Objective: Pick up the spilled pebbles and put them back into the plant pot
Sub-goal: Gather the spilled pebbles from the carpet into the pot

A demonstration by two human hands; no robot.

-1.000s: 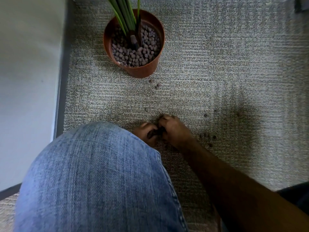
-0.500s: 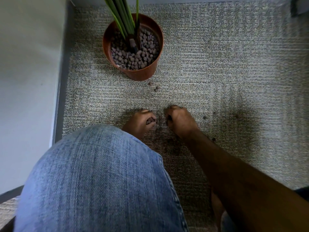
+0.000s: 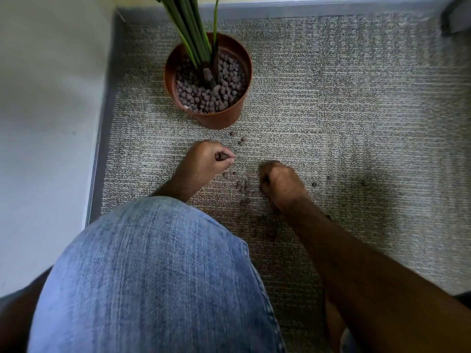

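Note:
A terracotta plant pot with green leaves stands on the grey carpet, filled with brown pebbles. Spilled pebbles lie scattered on the carpet between my hands, and three more sit just below the pot. My left hand is curled round a few pebbles, a short way below the pot. My right hand rests on the carpet with its fingers curled at the pebble cluster; what it holds is hidden.
A white wall with a grey skirting strip runs along the left and back. My bent knee in blue jeans fills the lower left. Stray pebbles lie to the right of my right hand. A dark object sits at the top right corner.
My left hand has lifted away from my right hand and moved up toward the pot with pebbles in it. My right hand has shifted slightly right on the carpet.

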